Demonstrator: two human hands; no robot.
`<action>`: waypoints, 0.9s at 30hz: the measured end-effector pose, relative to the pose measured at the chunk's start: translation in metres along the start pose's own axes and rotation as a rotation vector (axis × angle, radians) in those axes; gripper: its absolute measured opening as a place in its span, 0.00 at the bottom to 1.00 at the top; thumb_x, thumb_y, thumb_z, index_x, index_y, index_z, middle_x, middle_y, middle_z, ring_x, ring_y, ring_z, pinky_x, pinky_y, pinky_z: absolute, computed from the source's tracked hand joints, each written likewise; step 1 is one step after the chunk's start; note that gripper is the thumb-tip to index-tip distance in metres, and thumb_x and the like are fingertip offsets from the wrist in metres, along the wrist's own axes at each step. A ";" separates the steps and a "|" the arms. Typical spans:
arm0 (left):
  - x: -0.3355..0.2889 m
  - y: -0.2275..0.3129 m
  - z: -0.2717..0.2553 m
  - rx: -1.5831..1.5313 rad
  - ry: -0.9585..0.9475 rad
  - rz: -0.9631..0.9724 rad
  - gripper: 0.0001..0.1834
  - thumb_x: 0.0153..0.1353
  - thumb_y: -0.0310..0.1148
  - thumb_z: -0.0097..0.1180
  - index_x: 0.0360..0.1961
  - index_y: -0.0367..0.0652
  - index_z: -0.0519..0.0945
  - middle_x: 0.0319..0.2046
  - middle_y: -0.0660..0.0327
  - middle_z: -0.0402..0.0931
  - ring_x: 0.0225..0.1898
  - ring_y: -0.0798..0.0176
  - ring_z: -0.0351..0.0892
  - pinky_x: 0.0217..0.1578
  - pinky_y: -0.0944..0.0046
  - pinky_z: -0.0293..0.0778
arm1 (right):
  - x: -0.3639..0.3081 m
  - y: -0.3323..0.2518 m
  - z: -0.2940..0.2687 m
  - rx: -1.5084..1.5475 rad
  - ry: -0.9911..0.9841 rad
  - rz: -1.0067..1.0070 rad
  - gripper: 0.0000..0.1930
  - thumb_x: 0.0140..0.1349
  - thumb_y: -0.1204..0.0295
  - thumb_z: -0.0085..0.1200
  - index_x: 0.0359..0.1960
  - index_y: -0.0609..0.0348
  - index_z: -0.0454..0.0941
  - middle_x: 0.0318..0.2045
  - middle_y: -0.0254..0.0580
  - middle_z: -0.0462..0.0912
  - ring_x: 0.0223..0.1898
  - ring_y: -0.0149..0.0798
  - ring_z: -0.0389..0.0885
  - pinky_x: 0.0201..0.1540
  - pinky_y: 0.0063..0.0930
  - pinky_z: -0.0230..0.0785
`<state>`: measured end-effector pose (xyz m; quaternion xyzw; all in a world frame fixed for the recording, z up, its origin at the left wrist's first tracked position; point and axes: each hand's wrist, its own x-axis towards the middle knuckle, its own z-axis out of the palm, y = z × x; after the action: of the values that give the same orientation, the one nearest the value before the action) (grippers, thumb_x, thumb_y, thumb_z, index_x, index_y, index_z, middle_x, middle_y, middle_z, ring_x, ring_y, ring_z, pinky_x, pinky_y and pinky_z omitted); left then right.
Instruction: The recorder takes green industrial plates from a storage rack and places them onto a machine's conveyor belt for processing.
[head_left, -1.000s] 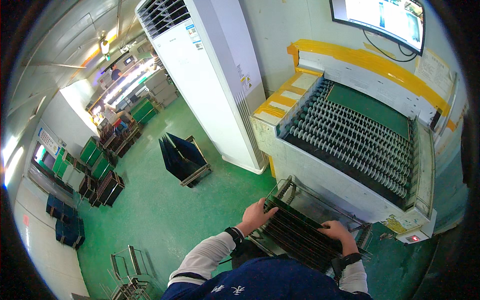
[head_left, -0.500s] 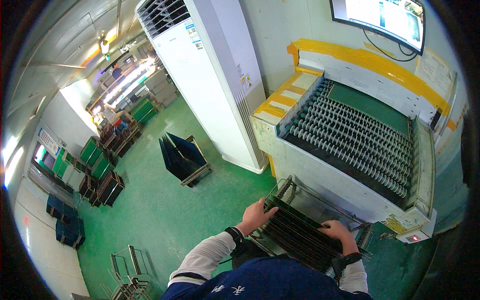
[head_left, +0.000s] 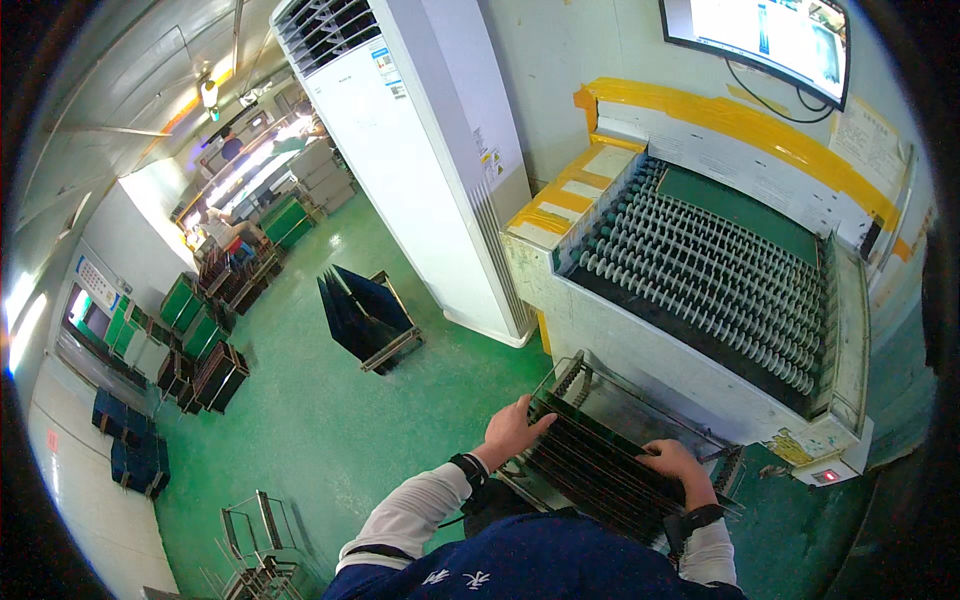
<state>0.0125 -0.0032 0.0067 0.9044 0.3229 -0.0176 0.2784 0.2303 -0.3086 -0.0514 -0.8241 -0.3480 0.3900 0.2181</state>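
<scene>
My left hand (head_left: 512, 428) is at the left end of the dark panels (head_left: 595, 458), thumb laid along the top, and my right hand (head_left: 678, 465) is at the right end, fingers curled over. The panels stand on edge, close together, in a metal rack (head_left: 571, 378), toward its near edge. My palms hide the contact, so I can't fairly tell whether either grip pinches a panel or only rests there. I'd judge the step in hand as handling the panels at both ends; a next move would call for an even hold, so that neither end catches its neighbours

The rack stands on a shiny green floor (head_left: 440, 410), just beside the front wall of a roller machine (head_left: 640, 345). Along the machine's far edge, past the rollers, lies a green board (head_left: 735, 215). A screen (head_left: 755, 35) hangs above. Off to my left is a wire rack (head_left: 268, 520), and farther out another rack holds dark blue panels (head_left: 370, 320), near the tall white air conditioner (head_left: 420, 160). Beyond, stacked panels (head_left: 205, 340) line the left wall, and a person (head_left: 231, 146) is by a brightly lit bench (head_left: 262, 175)
</scene>
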 end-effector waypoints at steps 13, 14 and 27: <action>-0.001 -0.001 0.000 0.002 0.024 0.019 0.44 0.65 0.65 0.55 0.63 0.33 0.70 0.47 0.38 0.82 0.50 0.37 0.82 0.51 0.45 0.78 | 0.004 0.004 -0.002 0.005 0.001 -0.006 0.30 0.61 0.48 0.65 0.55 0.61 0.83 0.51 0.53 0.86 0.52 0.50 0.85 0.55 0.39 0.75; -0.001 -0.001 0.000 0.002 0.026 0.022 0.44 0.65 0.65 0.55 0.63 0.33 0.70 0.47 0.38 0.82 0.50 0.37 0.82 0.50 0.45 0.78 | 0.004 0.005 -0.002 -0.009 0.007 -0.014 0.30 0.61 0.48 0.65 0.55 0.61 0.83 0.51 0.53 0.87 0.52 0.50 0.85 0.55 0.39 0.75; -0.002 -0.009 0.005 -0.035 0.050 0.052 0.42 0.65 0.65 0.56 0.58 0.33 0.72 0.38 0.41 0.83 0.42 0.39 0.83 0.44 0.45 0.78 | -0.006 -0.004 0.005 -0.134 0.149 -0.090 0.24 0.59 0.51 0.65 0.44 0.61 0.87 0.38 0.55 0.88 0.42 0.59 0.86 0.46 0.47 0.76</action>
<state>0.0062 -0.0014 -0.0016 0.9076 0.3065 0.0177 0.2863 0.2217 -0.3103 -0.0491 -0.8471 -0.3928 0.2934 0.2050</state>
